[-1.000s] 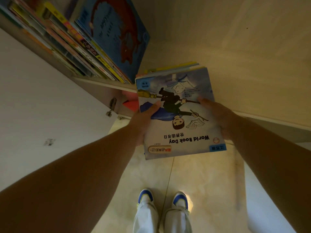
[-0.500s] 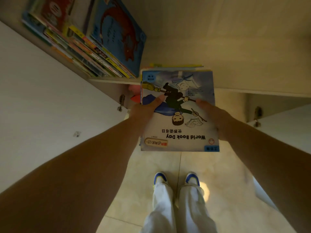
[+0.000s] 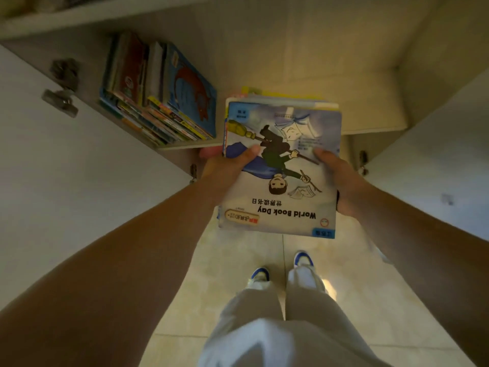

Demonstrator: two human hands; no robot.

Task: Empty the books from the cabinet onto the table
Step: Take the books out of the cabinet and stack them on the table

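Two hands hold a stack of books (image 3: 280,165) in the middle of the frame, out in front of the cabinet (image 3: 304,62). The top book shows a cartoon person riding a broom, and it says "World Book Day" (the words are upside down from here). The left hand (image 3: 225,165) grips the left edge of the stack, with its thumb pressed down on the cover. The right hand (image 3: 338,176) grips the right edge the same way, thumb on top. The other fingers are under the stack, so they cannot be seen.

In the upper left of the frame, more books (image 3: 156,94) stand leaning in a row on the shelf (image 3: 185,147) inside the cabinet. The one at the right end has a blue cover with a red animal on it.

White cabinet doors (image 3: 66,186) hang open at the left and right. At the bottom of the frame are light trousers (image 3: 277,327) and blue and white shoes (image 3: 303,258) on a tiled floor (image 3: 357,300).
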